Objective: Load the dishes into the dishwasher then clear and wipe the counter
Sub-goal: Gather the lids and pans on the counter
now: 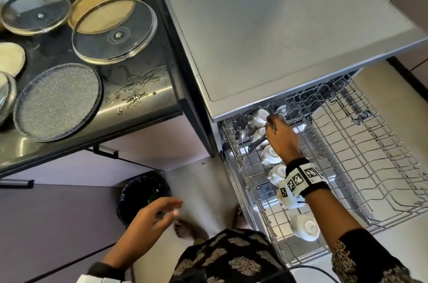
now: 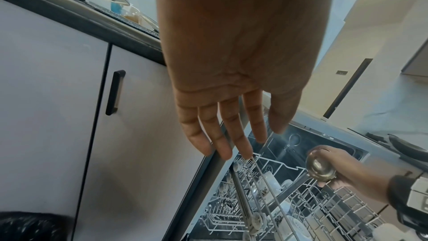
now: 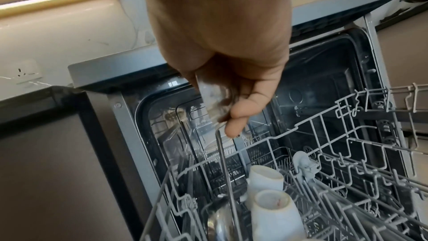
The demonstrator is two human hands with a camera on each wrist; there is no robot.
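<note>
the right hand [image 1: 281, 138] covers most of what it grasps; the left wrist view shows a steel ladle [image 2: 320, 167], bowl up, its handle running into the pulled-out upper rack [image 1: 361, 143] right of centre, beside upturned white cups [image 1: 271, 156]. the left hand [image 1: 155, 215] hangs released, low centre, holding nothing. glass lids [image 1: 113, 32] sit upper left on the counter [image 1: 148, 95].
</note>
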